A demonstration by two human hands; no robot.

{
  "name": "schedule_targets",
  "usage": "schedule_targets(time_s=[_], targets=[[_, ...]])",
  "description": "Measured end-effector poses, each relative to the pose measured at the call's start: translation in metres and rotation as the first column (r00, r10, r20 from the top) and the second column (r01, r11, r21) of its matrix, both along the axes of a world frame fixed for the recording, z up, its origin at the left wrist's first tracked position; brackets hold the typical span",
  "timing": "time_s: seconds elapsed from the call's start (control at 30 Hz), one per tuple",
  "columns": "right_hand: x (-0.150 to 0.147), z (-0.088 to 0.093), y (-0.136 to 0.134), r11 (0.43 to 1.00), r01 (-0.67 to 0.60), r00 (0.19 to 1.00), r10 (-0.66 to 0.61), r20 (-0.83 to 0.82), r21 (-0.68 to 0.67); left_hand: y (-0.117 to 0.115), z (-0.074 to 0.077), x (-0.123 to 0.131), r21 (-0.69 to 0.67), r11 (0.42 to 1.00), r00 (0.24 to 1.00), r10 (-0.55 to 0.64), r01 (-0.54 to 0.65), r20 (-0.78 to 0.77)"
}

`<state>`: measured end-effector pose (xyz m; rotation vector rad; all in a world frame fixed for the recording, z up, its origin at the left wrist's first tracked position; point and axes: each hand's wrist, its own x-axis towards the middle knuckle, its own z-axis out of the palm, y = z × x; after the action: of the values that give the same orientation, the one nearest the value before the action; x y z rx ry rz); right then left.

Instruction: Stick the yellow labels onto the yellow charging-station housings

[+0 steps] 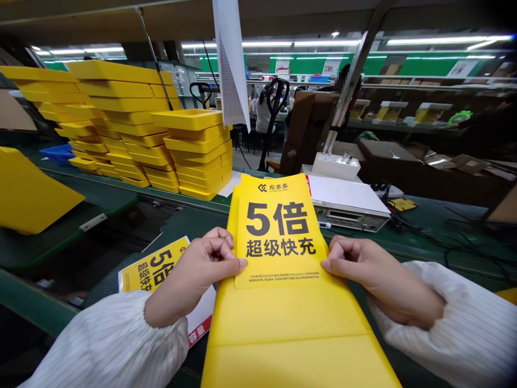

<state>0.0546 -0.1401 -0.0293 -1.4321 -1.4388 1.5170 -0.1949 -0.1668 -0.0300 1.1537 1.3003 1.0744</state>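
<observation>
A yellow sticker [278, 226] with large black lettering lies over the upper part of a yellow plastic panel [291, 328]. At the sticker's left edge, my left hand [204, 261] pinches it between thumb and fingers. My right hand [357, 261] has the opposite edge in a similar pinch. The sticker's lower edge rests close to the panel; whether all of it touches, I cannot tell. Beneath my left forearm, a sheet with a matching sticker [151, 267] and a red-printed margin lies on the bench.
Tall stacks of yellow trays [197, 156] stand at the back left, near a blue bin [58, 154]. Another yellow panel [32, 188] is at the far left. An electronic instrument [347, 207] with cables sits behind my right hand. People sit in the background.
</observation>
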Motion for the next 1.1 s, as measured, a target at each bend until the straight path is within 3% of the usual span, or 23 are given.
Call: schedule_targets(time_s=[0.4,0.73,0.8,0.87,0.93,0.97,1.03,1.1], targets=[[0.001,-0.001,0.0,1.0,-0.014,1.0,0.014,0.004,0.013,-0.001,0.0,0.0,0.012,1.0,1.0,-0.007,0.007,-0.018],[0.002,-0.006,-0.002,0.994,-0.062,0.996,0.055,0.071,0.093,-0.003,0.002,0.004,0.031,0.999,0.992,-0.016,0.02,-0.127],[0.004,-0.01,0.0,0.995,-0.033,0.998,0.028,0.056,0.091,-0.007,-0.002,0.005,0.08,0.995,0.981,0.074,-0.061,-0.179],[0.008,-0.013,0.001,0.985,0.028,0.997,-0.041,0.072,0.168,-0.013,-0.009,0.008,0.12,0.964,0.952,0.254,-0.236,-0.17],[0.01,-0.011,0.0,0.928,0.053,0.985,-0.108,0.132,0.37,-0.023,-0.017,0.011,0.084,0.917,0.917,0.395,-0.39,-0.055],[0.009,-0.008,-0.003,0.876,-0.008,0.981,-0.088,0.176,0.482,-0.028,-0.02,0.014,0.033,0.909,0.909,0.415,-0.416,0.033],[-0.001,0.0,-0.011,0.725,-0.258,0.957,0.102,0.271,0.639,-0.038,-0.023,0.019,-0.103,0.929,0.902,0.371,-0.357,0.222],[-0.022,0.007,-0.015,0.49,-0.56,0.823,0.419,0.383,0.668,-0.046,-0.023,0.023,-0.232,0.948,0.882,0.295,-0.22,0.368]])
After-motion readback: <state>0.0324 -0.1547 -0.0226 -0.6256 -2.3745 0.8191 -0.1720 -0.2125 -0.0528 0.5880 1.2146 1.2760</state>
